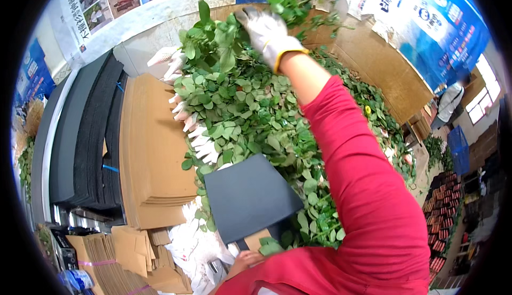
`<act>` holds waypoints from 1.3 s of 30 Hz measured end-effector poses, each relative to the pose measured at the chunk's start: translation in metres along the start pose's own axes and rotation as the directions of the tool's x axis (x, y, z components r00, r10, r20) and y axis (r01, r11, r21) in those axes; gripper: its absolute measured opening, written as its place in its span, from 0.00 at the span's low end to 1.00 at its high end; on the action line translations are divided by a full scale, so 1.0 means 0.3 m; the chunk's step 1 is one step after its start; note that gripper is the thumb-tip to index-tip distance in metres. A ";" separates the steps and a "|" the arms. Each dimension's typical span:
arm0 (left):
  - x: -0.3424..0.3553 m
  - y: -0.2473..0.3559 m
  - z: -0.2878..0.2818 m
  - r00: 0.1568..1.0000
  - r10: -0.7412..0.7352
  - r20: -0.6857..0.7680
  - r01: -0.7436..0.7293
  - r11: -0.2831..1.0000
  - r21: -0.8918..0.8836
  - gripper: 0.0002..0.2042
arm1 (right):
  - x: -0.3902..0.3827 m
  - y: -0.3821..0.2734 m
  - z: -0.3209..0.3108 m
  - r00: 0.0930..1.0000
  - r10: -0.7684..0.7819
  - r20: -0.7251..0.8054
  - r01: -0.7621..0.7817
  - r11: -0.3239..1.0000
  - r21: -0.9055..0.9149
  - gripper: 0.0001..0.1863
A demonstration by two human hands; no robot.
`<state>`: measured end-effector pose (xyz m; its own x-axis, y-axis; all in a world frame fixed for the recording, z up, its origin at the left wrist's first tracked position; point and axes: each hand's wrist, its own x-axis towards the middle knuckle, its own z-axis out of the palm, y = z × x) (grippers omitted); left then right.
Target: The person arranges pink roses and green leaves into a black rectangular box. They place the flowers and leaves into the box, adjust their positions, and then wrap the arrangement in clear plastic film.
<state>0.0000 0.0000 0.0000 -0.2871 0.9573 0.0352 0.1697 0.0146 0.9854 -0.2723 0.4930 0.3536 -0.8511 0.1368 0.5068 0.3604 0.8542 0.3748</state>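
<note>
My right hand (pixel 266 35), in a white glove with a yellow cuff and dark fingers, reaches to the back of a heap of leafy stems (pixel 250 98). Its fingers close around some upright leafy stems (pixel 226 36), and leaves hide part of the grip. White net-covered flower heads (pixel 204 147) line the heap's left edge. My left hand (pixel 245 261) is low in front, close to my body, beside a dark grey square sheet (pixel 253 196) lying over the leaves. Its fingers are mostly hidden. A loose leaf (pixel 271 247) and a small cardboard piece (pixel 257 239) lie next to it.
To the left stand stacks of brown cardboard (pixel 154 156) and black sheets (pixel 80 135). White netting (pixel 192 239) lies at front left, near bundled flat cardboard (pixel 106 257). A cardboard wall (pixel 378 68) bounds the heap. Another person (pixel 450 103) and a blue crate (pixel 457 148) are far right.
</note>
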 end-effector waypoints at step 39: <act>0.067 0.046 -0.116 0.999 0.013 0.034 -0.021 0.972 0.233 0.14 | 0.078 0.094 -0.103 0.991 -0.122 -0.061 0.129 0.985 0.115 0.15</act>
<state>-0.0362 0.0095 0.0200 -0.2530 0.9665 0.0426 0.3903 0.0616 0.9186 -0.2702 0.5047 0.3999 -0.8639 0.0006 0.5036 0.2018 0.9166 0.3451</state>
